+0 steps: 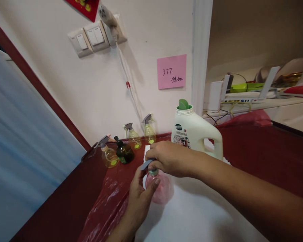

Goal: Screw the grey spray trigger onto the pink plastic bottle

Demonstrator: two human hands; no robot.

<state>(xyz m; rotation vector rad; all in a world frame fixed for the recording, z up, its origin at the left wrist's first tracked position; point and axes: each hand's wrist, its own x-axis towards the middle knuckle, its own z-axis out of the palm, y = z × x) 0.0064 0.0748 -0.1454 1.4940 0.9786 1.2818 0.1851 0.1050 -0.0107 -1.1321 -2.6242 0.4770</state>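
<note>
A pink see-through spray bottle (pixel 164 190) stands on a white sheet (pixel 197 208) in front of me. My left hand (pixel 140 190) is wrapped round the bottle's near left side, its thumb on the upper body. My right hand (pixel 168 158) is closed over the grey spray head (pixel 146 164) at the bottle's neck, and its fingers hide most of that head. Just behind my right hand rises a large pale green jug (pixel 197 126) with a handle and an uncapped neck showing a green spout.
Along the wall stand a clear spray bottle (pixel 109 156), a dark pump bottle (pixel 125 153) and two yellowish spray bottles (pixel 134 138). Red plastic (pixel 111 191) covers part of the dark red table. A white router (pixel 242 97) sits on the right-hand shelf. Blue fabric (pixel 27 144) hangs at left.
</note>
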